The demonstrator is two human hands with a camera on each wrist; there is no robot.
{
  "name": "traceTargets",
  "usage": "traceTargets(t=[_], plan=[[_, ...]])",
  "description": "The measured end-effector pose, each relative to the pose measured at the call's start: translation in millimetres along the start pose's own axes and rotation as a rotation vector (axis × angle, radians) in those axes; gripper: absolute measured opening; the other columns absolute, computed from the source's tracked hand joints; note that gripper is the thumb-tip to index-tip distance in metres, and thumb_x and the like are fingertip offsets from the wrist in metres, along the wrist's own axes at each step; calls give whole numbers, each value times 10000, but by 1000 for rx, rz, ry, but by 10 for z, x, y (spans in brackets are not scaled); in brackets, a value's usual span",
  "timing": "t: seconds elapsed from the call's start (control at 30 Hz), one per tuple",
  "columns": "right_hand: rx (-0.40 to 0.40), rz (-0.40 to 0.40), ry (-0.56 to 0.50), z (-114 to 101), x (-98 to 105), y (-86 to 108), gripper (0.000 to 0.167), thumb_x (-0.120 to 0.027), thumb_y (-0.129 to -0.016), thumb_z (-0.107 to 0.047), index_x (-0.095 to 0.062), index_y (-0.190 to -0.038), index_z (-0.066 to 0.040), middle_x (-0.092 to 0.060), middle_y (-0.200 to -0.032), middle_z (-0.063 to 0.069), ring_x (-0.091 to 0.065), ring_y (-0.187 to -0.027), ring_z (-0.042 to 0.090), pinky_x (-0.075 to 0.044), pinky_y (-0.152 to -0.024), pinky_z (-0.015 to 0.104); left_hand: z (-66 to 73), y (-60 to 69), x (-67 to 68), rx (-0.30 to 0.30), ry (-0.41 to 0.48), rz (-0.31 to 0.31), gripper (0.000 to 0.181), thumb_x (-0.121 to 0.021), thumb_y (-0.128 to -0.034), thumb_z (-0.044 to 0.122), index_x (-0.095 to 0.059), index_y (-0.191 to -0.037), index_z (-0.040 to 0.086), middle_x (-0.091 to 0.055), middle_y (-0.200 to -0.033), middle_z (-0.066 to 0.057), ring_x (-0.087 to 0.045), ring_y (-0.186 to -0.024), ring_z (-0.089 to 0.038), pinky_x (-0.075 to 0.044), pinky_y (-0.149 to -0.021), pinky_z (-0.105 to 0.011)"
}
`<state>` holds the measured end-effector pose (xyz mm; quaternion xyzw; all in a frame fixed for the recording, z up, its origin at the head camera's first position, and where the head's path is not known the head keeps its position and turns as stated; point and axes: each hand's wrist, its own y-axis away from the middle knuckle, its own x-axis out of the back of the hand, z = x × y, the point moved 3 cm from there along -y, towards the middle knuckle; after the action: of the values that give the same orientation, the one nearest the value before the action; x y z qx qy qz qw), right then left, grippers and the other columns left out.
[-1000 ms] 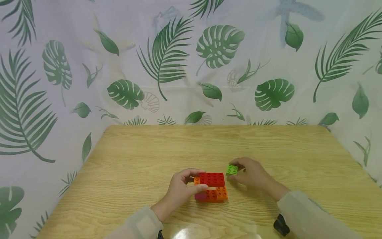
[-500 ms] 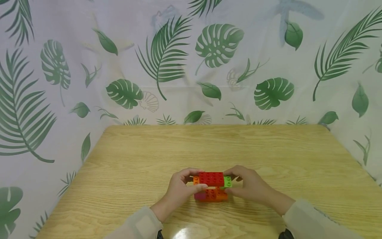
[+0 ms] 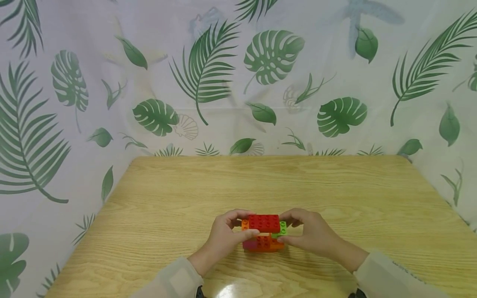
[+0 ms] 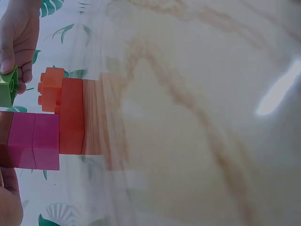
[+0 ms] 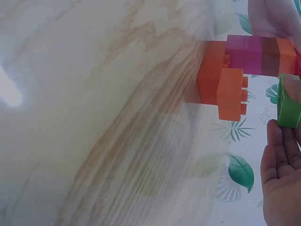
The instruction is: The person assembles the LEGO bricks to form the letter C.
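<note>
A stack of toy building bricks stands on the wooden table, topped by a red brick (image 3: 264,223). Its lower parts are an orange base brick (image 4: 72,123), a second orange brick (image 5: 230,94) at the right end, and a column of pink bricks (image 4: 34,141) with a brown one above. My left hand (image 3: 222,239) holds the upper left of the stack, thumb in front, fingers behind. My right hand (image 3: 316,232) pinches a small green brick (image 3: 283,228) close against the red brick's right end. In the right wrist view, a gap separates the green brick (image 5: 287,106) from the orange brick below.
The wooden table (image 3: 186,186) reaches back to a white cloth (image 3: 223,82) with printed green leaves. A dark object (image 3: 357,294) shows under the right sleeve, and another dark one (image 3: 199,292) by the left cuff.
My right hand has brought the green brick left and toward me, from beyond the stack to beside the red brick, then slightly further left. My left hand keeps its hold.
</note>
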<state>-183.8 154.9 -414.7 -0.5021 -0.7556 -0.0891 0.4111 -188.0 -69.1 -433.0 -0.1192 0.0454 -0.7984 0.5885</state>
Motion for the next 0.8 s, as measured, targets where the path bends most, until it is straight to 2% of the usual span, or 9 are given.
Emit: traceTargets(t=[0.23, 0.6, 0.8], plan=[[19, 26, 32, -4, 5, -10, 378, -828, -746, -205, -669, -1074, -106, -651, -1032, -49, -610, -868, 165, -528, -769, 382, -12, -21, 8, 2, -19, -16, 369, -791, -789, 143, -674, -1131, 68, -641, -1119, -58, -600, -912, -235, -540, -752, -309], [-10, 23, -20, -23, 12, -12, 385, -810, -768, -257, -665, -1092, -107, -651, -1052, -33, -607, -891, 142, -522, -786, 422, 15, -21, 18, -2, -33, -22, 356, -796, -784, 142, -676, -1107, 55, -645, -1123, -60, -604, -899, -233, -543, -744, -309], [-8, 74, -46, 5, -7, 19, 375, -816, -759, -222, -680, -1089, -109, -655, -1037, -42, -612, -878, 101, -533, -775, 370, 62, -39, 24, -13, -59, -39, 305, -805, -774, 146, -691, -1051, 86, -660, -1092, -32, -618, -883, -221, -547, -718, -314]])
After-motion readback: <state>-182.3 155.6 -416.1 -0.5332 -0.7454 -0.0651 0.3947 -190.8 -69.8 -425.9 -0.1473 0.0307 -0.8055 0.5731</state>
